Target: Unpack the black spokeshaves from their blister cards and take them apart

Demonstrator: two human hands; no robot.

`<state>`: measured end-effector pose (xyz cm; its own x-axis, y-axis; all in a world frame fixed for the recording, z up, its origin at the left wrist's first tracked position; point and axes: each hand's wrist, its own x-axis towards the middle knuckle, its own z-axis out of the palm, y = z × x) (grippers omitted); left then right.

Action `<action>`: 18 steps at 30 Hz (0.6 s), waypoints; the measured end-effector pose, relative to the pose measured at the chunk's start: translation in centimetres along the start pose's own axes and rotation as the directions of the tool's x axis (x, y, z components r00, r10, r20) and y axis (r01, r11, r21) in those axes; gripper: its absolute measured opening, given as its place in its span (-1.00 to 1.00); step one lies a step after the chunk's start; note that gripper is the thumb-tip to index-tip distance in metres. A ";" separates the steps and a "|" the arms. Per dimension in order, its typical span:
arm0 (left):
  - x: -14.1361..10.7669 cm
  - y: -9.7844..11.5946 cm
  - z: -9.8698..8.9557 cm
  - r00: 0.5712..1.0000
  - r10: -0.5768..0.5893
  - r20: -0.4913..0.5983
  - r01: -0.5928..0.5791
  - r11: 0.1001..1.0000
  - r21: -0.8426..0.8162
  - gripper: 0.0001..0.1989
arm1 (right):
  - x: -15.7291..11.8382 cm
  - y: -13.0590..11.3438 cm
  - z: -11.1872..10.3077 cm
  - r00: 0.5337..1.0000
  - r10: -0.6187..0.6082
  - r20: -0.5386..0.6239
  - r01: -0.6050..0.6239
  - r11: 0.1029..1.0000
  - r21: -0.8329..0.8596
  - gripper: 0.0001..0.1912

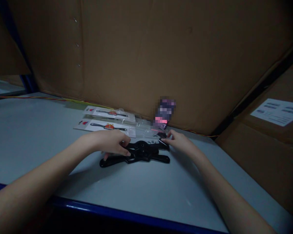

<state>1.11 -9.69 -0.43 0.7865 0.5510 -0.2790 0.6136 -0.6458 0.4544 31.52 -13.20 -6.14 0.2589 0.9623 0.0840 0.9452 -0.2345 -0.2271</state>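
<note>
Well, a flat black plastic cross-shaped frame (139, 153) lies on the grey worktop (39, 139), left hand (109, 143) clamped on it, right hand (179, 142) touching its far end, can't tell if gripping, white card packs (104, 126) just behind, print too small to read

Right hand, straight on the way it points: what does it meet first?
The right hand probably meets the black plastic cross-shaped part first; depth is unclear.

I can't make out any words from here: the printed label (277, 112) on the carton (258, 162) and the white cards (104, 126) are too blurry. The packet (164, 113) is pixelated.
</note>
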 end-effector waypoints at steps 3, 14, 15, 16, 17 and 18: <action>0.0 0.0 0.1 0.997 0.011 -0.073 0.001 0.986 0.166 -0.66 | -0.3 -0.3 -0.2 1.000 -0.012 -0.013 0.012 0.999 -0.030 -0.66; -0.2 1.3 0.0 0.981 -0.033 -0.190 0.094 0.944 0.317 -0.50 | -1.2 -1.3 -0.8 0.999 -0.025 -0.040 0.019 0.990 -0.141 -0.65; -0.2 1.5 0.1 0.978 -0.027 -0.209 0.095 0.942 0.323 -0.50 | -1.3 -1.5 -0.8 0.999 -0.027 -0.046 0.020 0.988 -0.151 -0.66; -0.2 1.6 0.1 0.974 -0.016 -0.225 0.091 0.940 0.329 -0.50 | -1.4 -1.6 -0.9 0.998 -0.029 -0.052 0.021 0.987 -0.160 -0.66; -0.3 1.7 0.0 0.972 -0.007 -0.235 0.088 0.939 0.333 -0.50 | -1.5 -1.7 -0.9 0.998 -0.030 -0.059 0.020 0.986 -0.168 -0.66; -0.3 1.6 -0.1 0.971 -0.001 -0.239 0.082 0.940 0.331 -0.50 | -1.6 -1.8 -1.0 0.997 -0.030 -0.065 0.018 0.984 -0.176 -0.66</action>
<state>1.85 -10.84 0.47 0.7465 0.6618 -0.0692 0.6646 -0.7368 0.1240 29.58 -14.50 -4.91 0.2430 0.9578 0.1537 0.9700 -0.2378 -0.0516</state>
